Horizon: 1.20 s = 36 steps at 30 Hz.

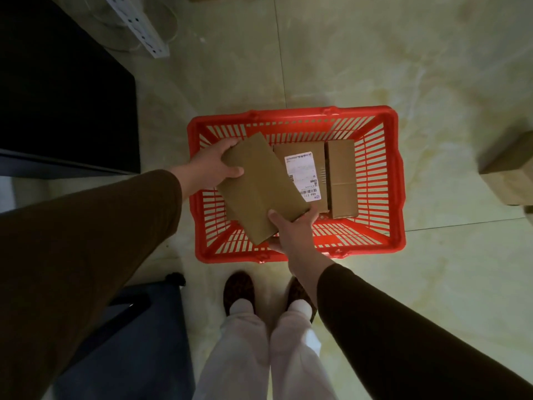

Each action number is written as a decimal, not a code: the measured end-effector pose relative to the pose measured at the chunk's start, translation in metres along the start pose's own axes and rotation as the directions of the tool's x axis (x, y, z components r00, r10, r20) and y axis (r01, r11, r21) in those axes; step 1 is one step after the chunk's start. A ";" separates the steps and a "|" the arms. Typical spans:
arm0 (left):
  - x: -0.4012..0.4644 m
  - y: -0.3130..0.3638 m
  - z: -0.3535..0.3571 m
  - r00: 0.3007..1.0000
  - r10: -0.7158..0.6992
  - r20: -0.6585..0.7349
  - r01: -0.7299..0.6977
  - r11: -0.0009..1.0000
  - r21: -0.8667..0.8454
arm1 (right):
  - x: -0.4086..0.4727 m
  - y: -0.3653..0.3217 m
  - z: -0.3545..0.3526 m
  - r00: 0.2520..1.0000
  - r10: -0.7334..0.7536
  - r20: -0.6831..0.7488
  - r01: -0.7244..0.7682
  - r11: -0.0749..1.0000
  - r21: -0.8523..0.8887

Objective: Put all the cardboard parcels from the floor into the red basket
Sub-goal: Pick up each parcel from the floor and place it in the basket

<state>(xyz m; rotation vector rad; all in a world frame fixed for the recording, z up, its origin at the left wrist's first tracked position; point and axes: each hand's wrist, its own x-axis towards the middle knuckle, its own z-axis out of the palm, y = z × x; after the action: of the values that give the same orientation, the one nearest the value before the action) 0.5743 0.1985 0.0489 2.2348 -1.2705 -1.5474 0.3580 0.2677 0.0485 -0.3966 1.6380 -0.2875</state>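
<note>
Both grips, left hand (pixel 209 166) and right hand (pixel 291 229), clasp a parcel (pixel 261 186) tilted over the basket (pixel 396 180); next, lower it beside the two parcels (pixel 323 180) inside.

Pale glossy tiled floor (pixel 375 67), grout lines visible. Red basket (pixel 399 180) stands on it at centre. Cardboard parcel (pixel 510 171) rests on floor at right edge, well apart from basket. White power strip (pixel 138 24) lies upper left.

We see a dim, greenish scene; light pools on the floor (pixel 360 67) around the red basket (pixel 398 180), corners darken, and wide-angle edges bend.
</note>
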 end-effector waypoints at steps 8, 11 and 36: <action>0.012 -0.010 0.000 0.986 0.126 -0.112 -0.103 0.977 0.189 | 0.007 0.007 0.012 0.994 0.097 -0.042 -0.096 0.995 0.023; 0.015 -0.006 0.000 0.983 0.128 -0.134 -0.086 0.955 0.285 | 0.010 0.010 0.020 0.995 0.093 -0.048 -0.098 0.989 -0.108; 0.012 -0.010 0.012 0.985 0.029 -0.168 0.030 0.941 0.337 | 0.016 0.023 0.020 0.999 0.034 -0.007 -0.034 0.936 -0.352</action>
<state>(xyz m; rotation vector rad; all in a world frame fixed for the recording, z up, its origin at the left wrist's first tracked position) 0.5708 0.2003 0.0296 2.5029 -1.5826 -1.1748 0.3751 0.2821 0.0221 -0.6378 1.6979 0.0357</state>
